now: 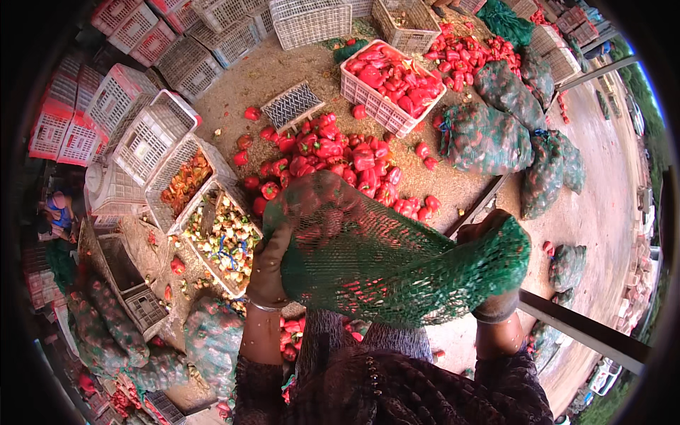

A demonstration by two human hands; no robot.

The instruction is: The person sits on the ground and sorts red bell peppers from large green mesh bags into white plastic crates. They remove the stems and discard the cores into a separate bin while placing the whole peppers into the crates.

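A green mesh sack [366,255] is stretched between my two hands at waist height, with red bell peppers [324,202] showing through its left end. My left hand [270,265], in a dark glove, grips the sack's left side. Bunched netting wraps over my right hand [491,265], which holds the sack's other end; its fingers are partly hidden. Just beyond the sack lies a loose pile of red bell peppers [366,159] on the floor. A small low stool [292,103] with a woven top stands behind the pile.
A crate of red peppers [374,109] stands ahead. At left are a crate of pepper cores and scraps [204,263] and stacked plastic crates [191,69]. Filled mesh sacks [486,141] lie at right; others [212,340] lie lower left. A person [59,212] is at far left.
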